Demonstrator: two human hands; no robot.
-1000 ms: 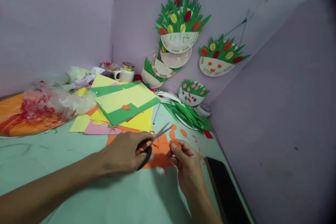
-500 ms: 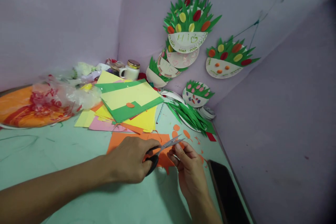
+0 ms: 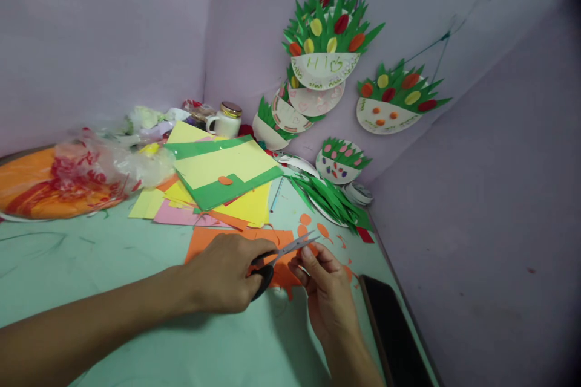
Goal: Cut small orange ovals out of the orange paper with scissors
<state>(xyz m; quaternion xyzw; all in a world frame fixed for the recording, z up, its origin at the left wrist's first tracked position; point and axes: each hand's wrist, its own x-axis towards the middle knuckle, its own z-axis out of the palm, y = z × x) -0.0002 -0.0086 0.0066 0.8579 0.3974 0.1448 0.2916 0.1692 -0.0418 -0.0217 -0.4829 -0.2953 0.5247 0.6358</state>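
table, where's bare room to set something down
Bare table shows between left arm and right hand, and between left arm and plastic bag. Crowded: the back, with papers, mug, green strips; also around the scissors.

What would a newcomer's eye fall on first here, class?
Probably the decorated paper plates hanging on the lilac wall, with green leaves fanning up from them. Next, perhaps, the scissors in the left hand, blades slightly apart, near the right hand. Behind the left hand, a bright pile of colored paper lies on the table.
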